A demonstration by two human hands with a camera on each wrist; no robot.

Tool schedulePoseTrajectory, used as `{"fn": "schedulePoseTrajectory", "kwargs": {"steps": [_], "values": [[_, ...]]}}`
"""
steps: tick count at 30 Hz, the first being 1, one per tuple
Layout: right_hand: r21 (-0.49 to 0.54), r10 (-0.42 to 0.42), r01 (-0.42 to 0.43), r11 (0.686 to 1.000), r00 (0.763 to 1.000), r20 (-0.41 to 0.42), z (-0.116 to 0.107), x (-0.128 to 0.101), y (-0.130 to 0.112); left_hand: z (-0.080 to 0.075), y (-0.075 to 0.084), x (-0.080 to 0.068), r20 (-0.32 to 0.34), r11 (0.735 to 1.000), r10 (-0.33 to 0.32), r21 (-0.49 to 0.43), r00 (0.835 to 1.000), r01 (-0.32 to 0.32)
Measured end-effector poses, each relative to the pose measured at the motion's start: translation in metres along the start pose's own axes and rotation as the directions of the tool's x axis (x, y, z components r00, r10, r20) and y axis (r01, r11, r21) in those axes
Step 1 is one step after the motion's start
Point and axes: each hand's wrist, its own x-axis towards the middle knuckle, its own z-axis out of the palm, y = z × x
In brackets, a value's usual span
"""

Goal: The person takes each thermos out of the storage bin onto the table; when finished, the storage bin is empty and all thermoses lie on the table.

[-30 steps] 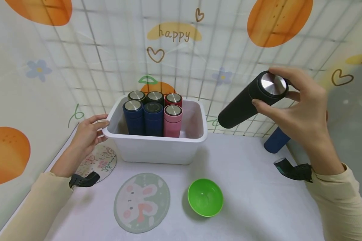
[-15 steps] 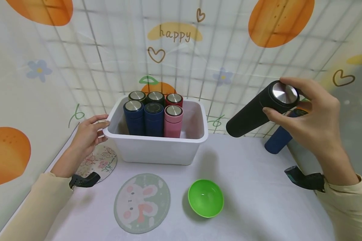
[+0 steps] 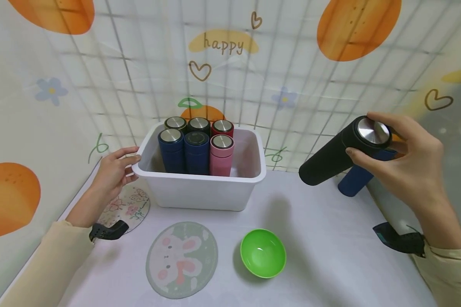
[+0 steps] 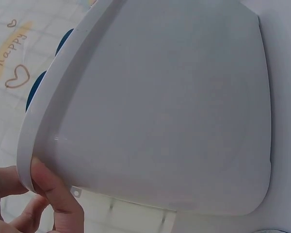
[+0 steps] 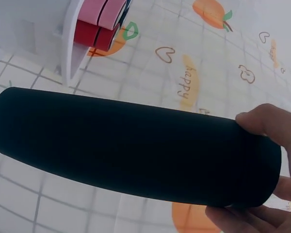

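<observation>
Holding the black bottle (image 3: 332,155) aloft (tilted), right fingers (image 3: 390,121) curve around it.

Left hand (image 3: 113,169) pinching; right hand (image 3: 415,161) raised, gripping.

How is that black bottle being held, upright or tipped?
Tipped: in the head view, the black bottle slants in the right hand, its silver top up and to the right of its base.
</observation>
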Motion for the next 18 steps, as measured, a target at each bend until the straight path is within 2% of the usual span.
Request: {"fn": "schedulePoseTrajectory", "kwargs": {"steps": [4, 12, 18], "values": [[-0.011, 0.024, -0.024, 1.0, 1.0, 0.01, -0.005, -0.006, 0.006, 0.001, 0.0, -0.001, 0.004, 1.0, 0.001, -0.007, 1.0, -0.001], [-0.035, 0.143, -0.142, 0.989, 0.99, 0.014, -0.014, -0.018, 0.021, 0.003, 0.001, 0.0, 0.005, 1.0, -0.007, 0.0, 1.0, 0.007], [-0.084, 0.164, -0.163, 0.983, 0.986, 0.003, -0.02, -0.024, 0.033, 0.002, 0.0, 0.0, -0.004, 1.0, -0.007, -0.005, 1.0, 0.007]]}}
